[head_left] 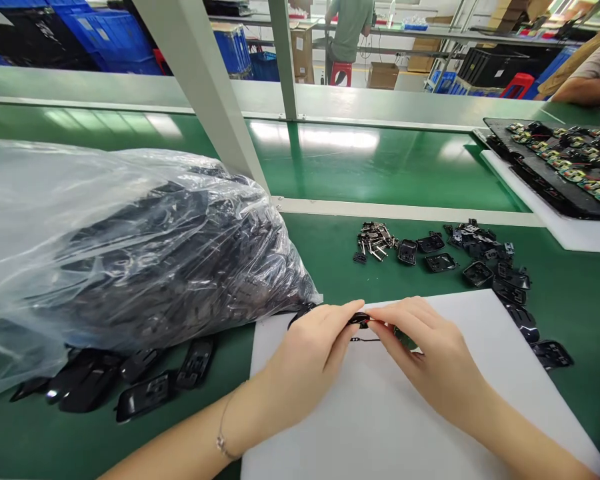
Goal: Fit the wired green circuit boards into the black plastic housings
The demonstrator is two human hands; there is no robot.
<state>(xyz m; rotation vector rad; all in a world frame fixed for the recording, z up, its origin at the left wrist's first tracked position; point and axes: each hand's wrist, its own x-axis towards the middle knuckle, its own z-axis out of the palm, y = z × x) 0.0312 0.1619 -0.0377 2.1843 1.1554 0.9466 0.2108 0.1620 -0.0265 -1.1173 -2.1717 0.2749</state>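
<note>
Over the white sheet, my left hand and my right hand meet fingertip to fingertip. Both pinch one small black part between thumb and fingers. Part of it is hidden by my fingers. A thin black piece shows just beneath it. Something green, mostly covered, is visible under my right fingers. Another dark part lies by the sheet's top left, beside my left hand.
A clear bag of black parts fills the left, with loose black covers before it. Metal pins and small black housings lie beyond the sheet. A tray of circuit boards sits at right; a post rises behind.
</note>
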